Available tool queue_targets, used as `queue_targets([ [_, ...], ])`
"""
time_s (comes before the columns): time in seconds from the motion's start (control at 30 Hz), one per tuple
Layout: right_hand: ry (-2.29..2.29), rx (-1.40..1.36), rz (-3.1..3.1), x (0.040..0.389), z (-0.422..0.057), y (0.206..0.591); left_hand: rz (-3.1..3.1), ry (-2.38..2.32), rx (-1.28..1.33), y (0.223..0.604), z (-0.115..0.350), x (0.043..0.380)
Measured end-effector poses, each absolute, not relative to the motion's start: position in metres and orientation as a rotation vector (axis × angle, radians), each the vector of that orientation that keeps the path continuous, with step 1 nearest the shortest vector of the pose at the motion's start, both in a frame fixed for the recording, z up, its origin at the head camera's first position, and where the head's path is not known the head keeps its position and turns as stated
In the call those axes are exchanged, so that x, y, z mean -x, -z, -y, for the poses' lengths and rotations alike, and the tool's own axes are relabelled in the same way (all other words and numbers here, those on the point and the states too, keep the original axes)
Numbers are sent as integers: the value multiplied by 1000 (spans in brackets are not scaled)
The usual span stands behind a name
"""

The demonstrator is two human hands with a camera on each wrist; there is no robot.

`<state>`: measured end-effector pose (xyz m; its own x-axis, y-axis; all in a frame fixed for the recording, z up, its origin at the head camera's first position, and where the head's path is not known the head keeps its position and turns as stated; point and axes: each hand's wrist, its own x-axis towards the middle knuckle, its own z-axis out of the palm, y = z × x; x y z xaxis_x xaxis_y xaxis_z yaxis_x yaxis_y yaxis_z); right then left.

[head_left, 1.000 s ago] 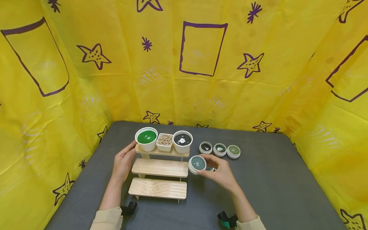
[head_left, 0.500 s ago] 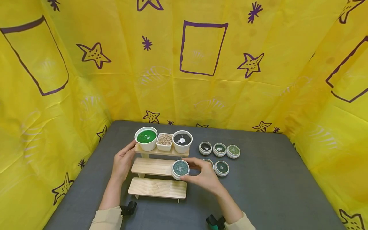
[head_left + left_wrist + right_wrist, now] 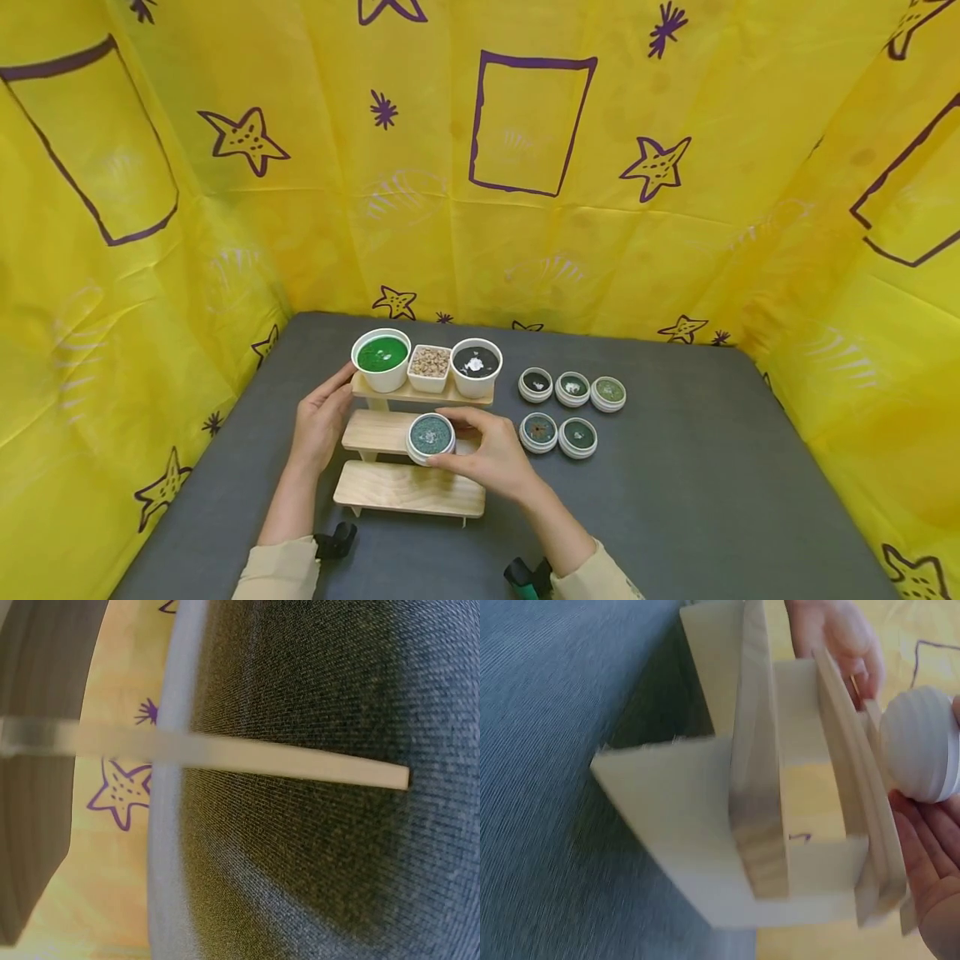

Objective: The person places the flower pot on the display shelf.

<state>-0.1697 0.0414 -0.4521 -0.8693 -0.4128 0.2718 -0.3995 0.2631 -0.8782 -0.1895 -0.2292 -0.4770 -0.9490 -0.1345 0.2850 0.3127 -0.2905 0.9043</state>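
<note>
And here's the right hand [image 3: 495, 454], thumb and fingers pinching a small round white ribbed bowl with a blue-green filling [image 3: 431, 437], filling facing up. That bowl sits at the fingertips, at the middle tier of a pale wooden three-tier stand [image 3: 408, 489]; whether its base touches the board, I can't tell from here. The hand itself covers the right part of that tier, and the bottom tier lies bare just below the fingers.

Over to the left hand [image 3: 318, 429], thumb and fingers at the left end of the top tier. They're touching it, but gripping or only resting, I can't tell. Just by those fingertips stands a large round white bowl with a bright green filling [image 3: 381, 358]; next along, away from the hand, a square white dish of tan bits [image 3: 429, 368], then a round white bowl with a black filling and white blotch [image 3: 476, 368].

Out beyond the right hand, to its right, five more small white ribbed bowls rest on the dark grey table [image 3: 712, 450]: farther off, a black-filled one [image 3: 536, 383], a dark green one with a white spot [image 3: 572, 388] and a light green one [image 3: 608, 393]; nearer, one with a brown mark [image 3: 538, 432] and a dark green one [image 3: 578, 437]. Yellow cloth with purple starfish [image 3: 420, 225] hangs beyond both hands.
</note>
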Motion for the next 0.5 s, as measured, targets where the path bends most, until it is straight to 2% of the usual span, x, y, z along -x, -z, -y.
queue_targets([
  [0.5,1698,817,-2569,173,2,447,1698,2298,212,477,229,190],
])
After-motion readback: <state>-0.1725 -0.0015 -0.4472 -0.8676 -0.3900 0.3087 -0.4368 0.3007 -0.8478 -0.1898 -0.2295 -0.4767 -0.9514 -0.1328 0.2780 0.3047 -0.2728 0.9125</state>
